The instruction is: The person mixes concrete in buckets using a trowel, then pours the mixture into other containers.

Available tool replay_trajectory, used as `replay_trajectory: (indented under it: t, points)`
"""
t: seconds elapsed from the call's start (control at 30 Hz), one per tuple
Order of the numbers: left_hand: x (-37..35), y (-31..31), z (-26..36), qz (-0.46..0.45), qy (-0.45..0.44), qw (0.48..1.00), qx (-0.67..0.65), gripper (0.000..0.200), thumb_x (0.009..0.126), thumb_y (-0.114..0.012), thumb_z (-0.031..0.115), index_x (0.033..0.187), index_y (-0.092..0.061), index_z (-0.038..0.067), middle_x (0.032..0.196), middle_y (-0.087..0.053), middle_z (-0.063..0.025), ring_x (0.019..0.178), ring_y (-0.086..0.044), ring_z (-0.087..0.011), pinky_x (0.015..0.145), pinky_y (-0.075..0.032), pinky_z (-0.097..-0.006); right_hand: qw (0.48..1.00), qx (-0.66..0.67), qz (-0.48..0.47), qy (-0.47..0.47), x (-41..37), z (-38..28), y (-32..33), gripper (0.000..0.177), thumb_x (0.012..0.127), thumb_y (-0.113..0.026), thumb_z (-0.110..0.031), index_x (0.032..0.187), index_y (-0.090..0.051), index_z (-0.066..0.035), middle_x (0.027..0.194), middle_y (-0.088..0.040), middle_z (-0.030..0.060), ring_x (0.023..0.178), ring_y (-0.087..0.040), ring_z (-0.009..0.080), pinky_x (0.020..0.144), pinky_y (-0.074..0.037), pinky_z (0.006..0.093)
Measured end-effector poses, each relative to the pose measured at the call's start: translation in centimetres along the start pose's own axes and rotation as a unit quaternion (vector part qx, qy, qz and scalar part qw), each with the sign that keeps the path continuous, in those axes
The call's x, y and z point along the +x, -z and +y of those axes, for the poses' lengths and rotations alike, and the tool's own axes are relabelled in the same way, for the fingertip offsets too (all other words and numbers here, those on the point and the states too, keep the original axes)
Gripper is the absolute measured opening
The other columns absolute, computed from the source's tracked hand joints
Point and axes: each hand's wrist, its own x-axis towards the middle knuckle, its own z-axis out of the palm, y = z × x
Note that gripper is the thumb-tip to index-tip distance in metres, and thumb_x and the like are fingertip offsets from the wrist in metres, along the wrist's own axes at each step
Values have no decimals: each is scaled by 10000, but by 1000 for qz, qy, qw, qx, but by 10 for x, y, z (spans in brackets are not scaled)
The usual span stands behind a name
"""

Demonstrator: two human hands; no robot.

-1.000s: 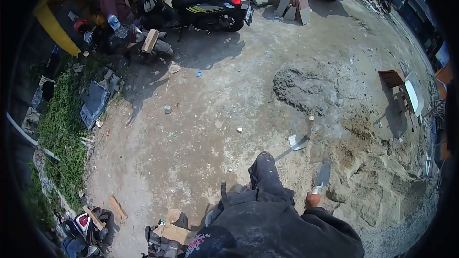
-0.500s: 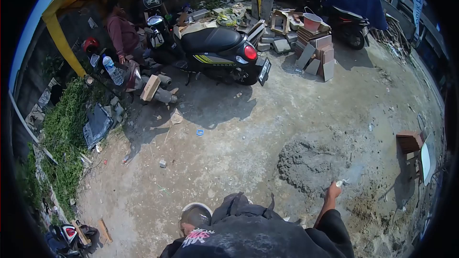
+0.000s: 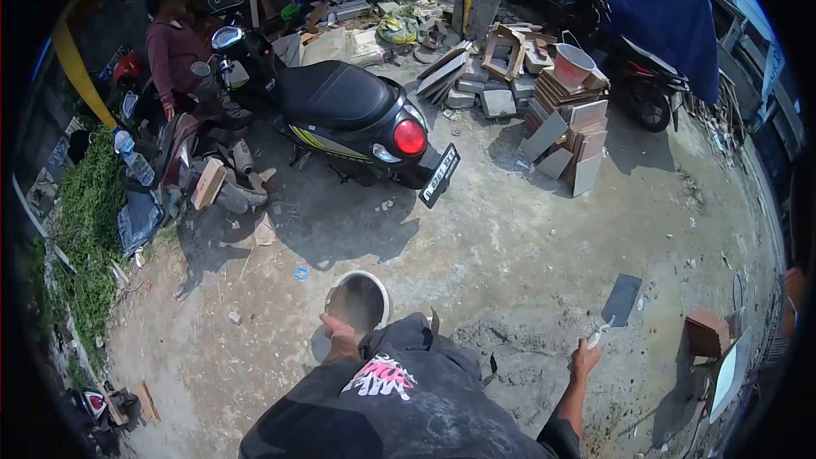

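My right hand (image 3: 586, 357) is closed round the handle of a trowel (image 3: 624, 299), held out to the right with its flat grey rectangular blade pointing away from me. Near my waist, my left hand (image 3: 340, 330) grips the near left rim of a pale-rimmed bucket (image 3: 388, 291). The bucket's inside is shadowed, and what it holds cannot be made out. Between my body and my right hand lies a spread heap of wet grey mortar (image 3: 510, 336), partly hidden by my clothes.
A black scooter (image 3: 340, 102) stands ahead, with a person (image 3: 174, 51) beside it at the left. Stacked tiles (image 3: 582, 136) carry a pink bucket (image 3: 575, 66). Another motorbike (image 3: 650, 93) is under a blue tarp (image 3: 629, 8). Brown tiles (image 3: 707, 331) are at the right.
The bucket has come forward with my left hand at its rim. The trowel blade now shows plainly, raised outward in my right hand. My view has shifted, and my body covers more of the mortar.
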Motion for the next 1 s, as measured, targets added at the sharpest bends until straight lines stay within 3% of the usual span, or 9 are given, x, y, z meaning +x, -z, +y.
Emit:
replay_trajectory:
  t: [0.13, 0.2, 0.27, 0.53, 0.7, 0.77, 0.8, 0.87, 1.0]
  points:
    - [-21, -139, -10, -34, 3, 999, 10, 380, 790, -544, 467, 898, -488, 107, 706, -439, -8, 578, -437, -168, 535, -398, -326, 984, -4, -4, -178, -22, 132, 24, 139, 756, -546, -103, 854, -478, -32, 555, -466, 42, 377, -439, 155, 353, -365, 331]
    - [-26, -196, -23, -35, 6, 999, 0, 377, 791, -544, 464, 896, -487, 107, 702, -438, -8, 575, -437, -168, 534, -399, -326, 950, -63, -14, -307, -33, 113, 13, 169, 751, -553, -117, 881, -491, -28, 564, -474, 44, 418, -468, 148, 389, -391, 313]
    - [-28, -244, -38, -26, 8, 1000, -13, 373, 793, -544, 461, 893, -486, 106, 699, -438, -9, 572, -438, -169, 534, -400, -327, 930, -75, -57, -354, -8, 104, -19, 153, 754, -561, -120, 858, -495, -30, 560, -474, 41, 417, -469, 150, 388, -389, 313]
    - [-26, -386, -113, 104, 39, 986, -128, 360, 800, -543, 450, 883, -482, 105, 685, -435, -10, 562, -440, -170, 531, -404, -328, 910, -85, -185, -360, 238, 42, -100, 124, 767, -595, -128, 769, -511, -38, 545, -471, 29, 415, -475, 157, 382, -382, 314]
    - [-49, -456, -152, 170, 67, 963, -196, 352, 804, -543, 443, 876, -480, 104, 677, -434, -11, 556, -441, -171, 529, -407, -329, 956, -66, -170, -231, 472, -55, -167, 158, 755, -616, -102, 702, -482, -34, 540, -483, 37, 403, -479, 159, 367, -386, 326]
    - [-51, -486, -166, 189, 77, 950, -237, 349, 805, -542, 440, 874, -479, 104, 673, -433, -12, 553, -442, -172, 529, -408, -330, 960, -199, -191, -47, 575, -132, -234, 162, 764, -603, -125, 751, -496, -3, 569, -514, 79, 430, -517, 184, 398, -414, 349]
    - [-51, -502, -172, 197, 81, 943, -255, 348, 806, -542, 439, 872, -478, 104, 671, -433, -12, 552, -442, -172, 528, -408, -330, 941, -269, -164, 123, 643, -123, -268, 209, 776, -623, -150, 831, -514, 20, 563, -530, 86, 424, -531, 176, 390, -413, 342]
    - [-51, -537, -191, 223, 84, 928, -286, 345, 808, -542, 436, 870, -477, 103, 668, -432, -12, 549, -442, -172, 528, -409, -330, 939, -236, -217, 126, 703, -219, -338, 250, 786, -638, -172, 873, -526, 34, 586, -550, 86, 450, -543, 179, 419, -435, 350]
    - [-46, -617, -204, 262, 96, 892, -355, 339, 811, -542, 431, 864, -476, 103, 661, -431, -13, 544, -443, -173, 526, -411, -331, 890, -243, -279, 268, 782, -347, -488, 314, 796, -648, -209, 931, -542, 53, 636, -580, 117, 542, -576, 212, 514, -458, 367]
